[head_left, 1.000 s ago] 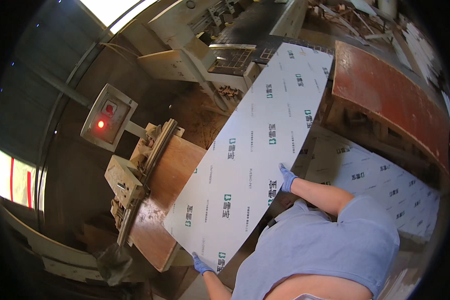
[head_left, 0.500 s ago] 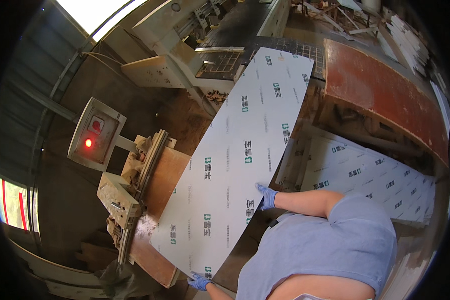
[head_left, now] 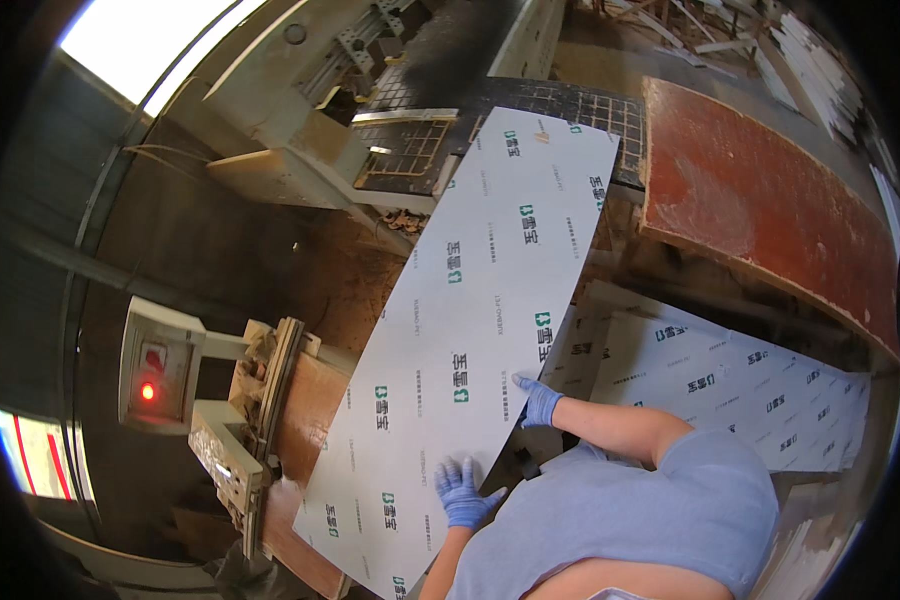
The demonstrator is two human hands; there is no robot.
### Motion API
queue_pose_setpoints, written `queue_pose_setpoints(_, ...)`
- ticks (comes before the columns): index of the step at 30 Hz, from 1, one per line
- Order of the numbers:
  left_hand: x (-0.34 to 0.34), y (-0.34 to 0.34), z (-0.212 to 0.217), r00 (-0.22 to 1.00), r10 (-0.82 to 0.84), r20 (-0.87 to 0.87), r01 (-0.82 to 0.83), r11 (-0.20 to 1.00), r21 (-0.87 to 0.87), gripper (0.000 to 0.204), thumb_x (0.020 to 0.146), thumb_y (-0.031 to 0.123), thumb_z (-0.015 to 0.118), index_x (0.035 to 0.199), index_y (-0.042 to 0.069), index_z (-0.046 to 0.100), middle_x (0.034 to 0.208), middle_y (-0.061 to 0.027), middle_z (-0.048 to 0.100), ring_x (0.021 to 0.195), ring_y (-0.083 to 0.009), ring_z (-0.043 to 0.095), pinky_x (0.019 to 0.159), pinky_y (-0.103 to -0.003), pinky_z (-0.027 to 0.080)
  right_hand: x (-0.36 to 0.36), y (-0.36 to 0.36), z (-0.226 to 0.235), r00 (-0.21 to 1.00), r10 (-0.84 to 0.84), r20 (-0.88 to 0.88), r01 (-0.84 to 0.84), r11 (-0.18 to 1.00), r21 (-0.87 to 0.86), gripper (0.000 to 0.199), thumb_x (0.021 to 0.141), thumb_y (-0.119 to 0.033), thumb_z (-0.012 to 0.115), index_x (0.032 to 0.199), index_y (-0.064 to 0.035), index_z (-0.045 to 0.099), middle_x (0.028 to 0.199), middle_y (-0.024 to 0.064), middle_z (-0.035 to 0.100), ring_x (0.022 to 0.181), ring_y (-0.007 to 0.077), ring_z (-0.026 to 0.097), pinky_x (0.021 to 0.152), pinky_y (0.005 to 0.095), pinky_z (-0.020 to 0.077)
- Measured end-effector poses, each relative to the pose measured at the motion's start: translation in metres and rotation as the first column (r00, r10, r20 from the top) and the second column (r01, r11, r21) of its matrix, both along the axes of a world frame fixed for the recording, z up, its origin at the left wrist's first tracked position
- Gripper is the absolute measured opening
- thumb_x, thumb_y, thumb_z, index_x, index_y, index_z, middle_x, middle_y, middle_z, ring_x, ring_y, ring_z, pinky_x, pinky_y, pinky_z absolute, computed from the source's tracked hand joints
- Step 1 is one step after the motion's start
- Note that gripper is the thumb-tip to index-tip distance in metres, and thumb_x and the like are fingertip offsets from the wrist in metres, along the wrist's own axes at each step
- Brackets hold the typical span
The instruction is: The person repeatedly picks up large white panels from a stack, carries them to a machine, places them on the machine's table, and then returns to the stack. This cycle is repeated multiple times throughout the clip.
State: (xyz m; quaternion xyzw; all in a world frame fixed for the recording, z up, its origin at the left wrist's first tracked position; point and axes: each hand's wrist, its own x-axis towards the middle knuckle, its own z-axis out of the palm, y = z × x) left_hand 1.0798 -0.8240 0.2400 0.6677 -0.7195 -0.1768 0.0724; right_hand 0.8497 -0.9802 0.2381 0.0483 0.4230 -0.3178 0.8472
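Observation:
A long white panel [head_left: 430,350], covered in film printed with green and black marks, slants across the middle of the view. Its far end reaches the dark gridded machine table; its near end lies over a brown board. My left hand [head_left: 462,497] rests flat on the panel's top near its close right edge, fingers spread. Farther up that edge, my right hand [head_left: 542,402] grips the panel, a fingertip showing on top and the other fingers partly hidden.
At left stands a control box [head_left: 160,365] with a lit red lamp, beside a machine rail [head_left: 270,400]. A curved-looking red-brown board [head_left: 760,190] is at the right, above stacked printed panels [head_left: 730,385]. The gridded table [head_left: 560,100] lies beyond; white strips [head_left: 820,75] are piled far right.
My left hand has left the panel's near end corner and moved up and right onto its top face. My right hand keeps its hold on the edge. The view has shifted slightly.

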Motion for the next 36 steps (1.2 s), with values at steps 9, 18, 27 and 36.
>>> queue_pose_setpoints(9,-0.038,-0.021,-0.022,0.991,0.056,0.124,-0.062,0.997,0.05,0.094,0.055,0.025,0.075,0.136,0.013,0.03,0.143,-0.0277,0.019,0.132,-0.0512,0.011,0.108,-0.057,0.01,-0.2,-0.166,0.049,-0.172,-0.894,-0.414,-0.187,0.443,-0.877,0.029,0.083,-0.01,0.059,0.11,-0.0004,0.057,0.115,0.0138,0.055,0.107,0.0244,0.052,0.094,0.0353,0.0399)
queue_pose_setpoints(18,-0.051,-0.032,-0.008,0.982,0.077,0.17,-0.094,0.991,0.094,0.091,0.053,0.022,0.076,0.132,0.011,0.031,0.139,-0.0292,0.024,0.13,-0.0532,0.015,0.106,-0.06,0.016,-0.291,-0.402,0.094,-0.604,-0.313,-0.733,-0.473,0.881,0.014,0.064,0.078,-0.05,0.056,0.133,-0.0181,0.044,0.144,0.0121,0.031,0.134,0.0315,0.024,0.109,0.0511,0.0096)
queue_pose_setpoints(27,-0.051,-0.031,-0.009,0.977,0.086,0.196,-0.103,0.992,0.079,0.084,0.059,0.027,0.073,0.13,0.007,0.033,0.135,-0.0314,0.027,0.128,-0.0547,0.018,0.103,-0.062,0.019,-0.299,-0.476,0.099,-0.642,-0.319,-0.697,-0.427,0.904,-0.021,0.059,0.076,-0.047,0.057,0.127,-0.0188,0.049,0.147,0.0133,0.026,0.137,0.0334,0.017,0.109,0.0539,0.0018)
queue_pose_setpoints(36,-0.048,-0.033,-0.011,0.973,0.089,0.211,-0.113,0.988,0.107,0.085,0.058,0.029,0.072,0.13,0.006,0.033,0.135,-0.0316,0.028,0.128,-0.0552,0.018,0.104,-0.062,0.019,-0.302,-0.453,0.088,-0.438,-0.734,-0.519,-0.781,0.597,-0.186,0.01,0.08,-0.023,0.056,0.087,-0.0186,0.062,0.115,0.0031,0.059,0.113,0.0211,0.05,0.105,0.055,0.0199)
